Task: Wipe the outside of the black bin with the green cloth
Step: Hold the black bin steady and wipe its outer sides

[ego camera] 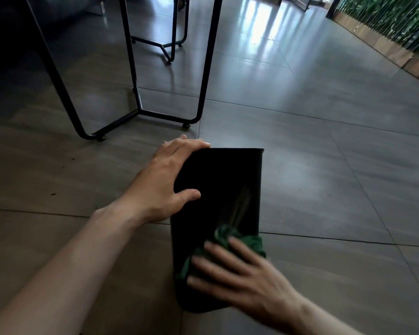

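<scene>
Pressing our right hand (237, 276) flat, fingers straight and spread, we hold a bunched green cloth (224, 243) against the upper side of a black bin (218, 189). That hand is slightly blurred, and the cloth shows past the fingertips and under the palm, near the end of the bin closest to us. Our left hand (166, 180) steadies the bin from its left side: the fingers curl over the far left corner, and the thumb lies across the dark top surface, gripping it. Both forearms are bare and reach in from the bottom edge of the view.

We see the bin lying on its side on the floor (324, 153), its length running away from us, with a rounded near end and a straight far edge. A faint streaked sheen marks its surface just beyond the cloth.

Grey tiles with thin dark joints cover the floor and reflect pale light farther off. Ahead and to the left stands a black metal table frame (140, 110) on small feet, with a second similar frame (172, 44) behind it. Along the far right runs a wall of green foliage (392, 22) above a brown base.
</scene>
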`<state>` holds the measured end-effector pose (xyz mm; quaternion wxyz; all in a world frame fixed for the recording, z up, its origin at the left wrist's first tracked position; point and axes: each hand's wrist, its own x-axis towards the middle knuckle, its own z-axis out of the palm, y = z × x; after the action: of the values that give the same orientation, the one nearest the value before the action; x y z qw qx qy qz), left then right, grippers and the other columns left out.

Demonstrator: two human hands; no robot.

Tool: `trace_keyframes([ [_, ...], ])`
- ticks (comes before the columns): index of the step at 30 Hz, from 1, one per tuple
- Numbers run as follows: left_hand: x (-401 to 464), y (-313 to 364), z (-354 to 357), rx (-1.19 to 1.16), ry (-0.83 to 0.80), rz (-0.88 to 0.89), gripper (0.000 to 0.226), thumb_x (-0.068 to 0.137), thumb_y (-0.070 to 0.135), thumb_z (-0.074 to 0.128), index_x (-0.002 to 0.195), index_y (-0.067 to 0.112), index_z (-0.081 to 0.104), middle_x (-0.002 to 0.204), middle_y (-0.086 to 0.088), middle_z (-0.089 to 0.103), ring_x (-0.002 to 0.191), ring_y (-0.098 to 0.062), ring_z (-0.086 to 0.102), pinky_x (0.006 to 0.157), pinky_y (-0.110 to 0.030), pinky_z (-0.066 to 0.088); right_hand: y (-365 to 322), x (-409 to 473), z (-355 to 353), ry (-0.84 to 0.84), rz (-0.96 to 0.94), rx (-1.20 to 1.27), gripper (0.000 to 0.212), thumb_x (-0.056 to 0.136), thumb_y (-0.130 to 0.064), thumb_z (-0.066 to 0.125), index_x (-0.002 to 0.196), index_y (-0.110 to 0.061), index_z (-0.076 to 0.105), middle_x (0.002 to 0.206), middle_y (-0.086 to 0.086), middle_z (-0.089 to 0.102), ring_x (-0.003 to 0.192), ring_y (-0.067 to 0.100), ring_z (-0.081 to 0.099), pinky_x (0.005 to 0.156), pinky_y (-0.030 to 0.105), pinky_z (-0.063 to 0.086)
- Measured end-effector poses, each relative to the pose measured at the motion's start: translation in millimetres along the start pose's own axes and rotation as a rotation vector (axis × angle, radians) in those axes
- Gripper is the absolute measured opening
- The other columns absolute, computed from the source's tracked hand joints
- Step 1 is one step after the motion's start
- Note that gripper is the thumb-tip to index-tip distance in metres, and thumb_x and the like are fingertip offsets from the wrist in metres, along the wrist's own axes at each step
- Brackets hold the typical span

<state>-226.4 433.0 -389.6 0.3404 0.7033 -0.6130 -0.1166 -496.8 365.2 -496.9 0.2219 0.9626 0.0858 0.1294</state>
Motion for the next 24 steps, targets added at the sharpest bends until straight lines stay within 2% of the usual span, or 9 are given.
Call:
trace_keyframes([
  [6,1.6,1.8,-3.1,-0.016,-0.007,0.0,0.087,0.073,0.02,0.084,0.145,0.039,0.038,0.152,0.016,0.042,0.151,-0.01,0.021,0.123,-0.042,0.024,81.8,65.1,-25.2,0.29,0.76,0.325,0.061,0.1,-0.017,0.057,0.158,-0.022,0.038,0.167,0.006,0.035,0.159,0.031,0.021,0.118,0.057,0.036],
  [8,1.2,-0.4,-3.2,-0.012,0.009,0.0,0.086,0.073,0.019,0.083,0.144,0.038,0.039,0.152,0.015,0.043,0.151,-0.011,0.022,0.123,-0.038,0.022,66.9,65.7,-20.2,0.268,0.717,0.281,0.059,0.102,-0.018,0.056,0.159,-0.021,0.037,0.168,0.007,0.032,0.16,0.032,0.019,0.121,0.059,0.032],
  [11,0.1,-4.5,-4.0,-0.003,0.025,-0.012,0.084,0.075,0.022,0.082,0.144,0.039,0.038,0.152,0.015,0.042,0.152,-0.01,0.02,0.121,-0.027,0.014,3.7,24.5,2.7,0.114,0.325,0.169,0.05,0.111,-0.022,0.038,0.161,-0.023,0.034,0.17,0.006,0.03,0.158,0.034,0.023,0.125,0.056,0.025],
  [13,-1.3,-4.1,-3.2,-0.015,0.016,-0.023,0.086,0.075,0.025,0.083,0.144,0.042,0.036,0.153,0.018,0.039,0.152,-0.007,0.018,0.12,-0.03,0.017,-31.5,-11.0,10.7,-0.008,0.06,0.016,0.05,0.113,-0.026,0.039,0.162,-0.025,0.031,0.169,0.002,0.032,0.156,0.032,0.03,0.129,0.055,0.016],
  [15,-1.2,-0.1,-0.9,-0.031,0.001,-0.011,0.086,0.074,0.025,0.083,0.143,0.044,0.034,0.154,0.021,0.038,0.152,-0.005,0.016,0.12,-0.034,0.021,-30.3,-27.3,7.1,-0.057,-0.064,-0.083,0.053,0.111,-0.031,0.046,0.162,-0.028,0.032,0.167,-0.001,0.037,0.153,0.029,0.037,0.13,0.054,0.013],
  [17,0.1,3.5,-0.3,-0.031,-0.006,-0.004,0.087,0.074,0.022,0.083,0.143,0.043,0.035,0.154,0.021,0.038,0.152,-0.005,0.016,0.122,-0.038,0.021,-2.7,-19.2,-2.8,-0.015,0.034,0.02,0.054,0.108,-0.025,0.05,0.16,-0.029,0.036,0.166,0.001,0.039,0.154,0.031,0.035,0.128,0.051,0.022],
  [20,0.6,5.2,-2.7,-0.048,-0.008,-0.005,0.086,0.073,0.019,0.084,0.143,0.04,0.038,0.153,0.019,0.04,0.151,-0.005,0.017,0.124,-0.04,0.02,50.7,21.1,-22.0,0.162,0.474,0.224,0.05,0.108,-0.023,0.047,0.158,-0.026,0.041,0.167,0.005,0.037,0.158,0.031,0.026,0.122,0.05,0.034],
  [22,0.2,5.6,-3.9,-0.053,-0.016,-0.007,0.087,0.073,0.018,0.084,0.143,0.04,0.038,0.153,0.019,0.04,0.151,-0.005,0.017,0.124,-0.04,0.02,74.7,47.5,-27.2,0.254,0.718,0.305,0.054,0.104,-0.02,0.053,0.157,-0.023,0.042,0.167,0.006,0.035,0.159,0.029,0.021,0.119,0.054,0.038],
  [24,-0.5,4.4,-5.3,-0.054,-0.01,-0.013,0.087,0.073,0.017,0.084,0.144,0.039,0.039,0.153,0.019,0.04,0.151,-0.005,0.017,0.124,-0.041,0.02,73.9,58.2,-24.8,0.264,0.752,0.322,0.057,0.103,-0.017,0.057,0.157,-0.02,0.042,0.168,0.007,0.034,0.16,0.032,0.019,0.118,0.058,0.038],
])
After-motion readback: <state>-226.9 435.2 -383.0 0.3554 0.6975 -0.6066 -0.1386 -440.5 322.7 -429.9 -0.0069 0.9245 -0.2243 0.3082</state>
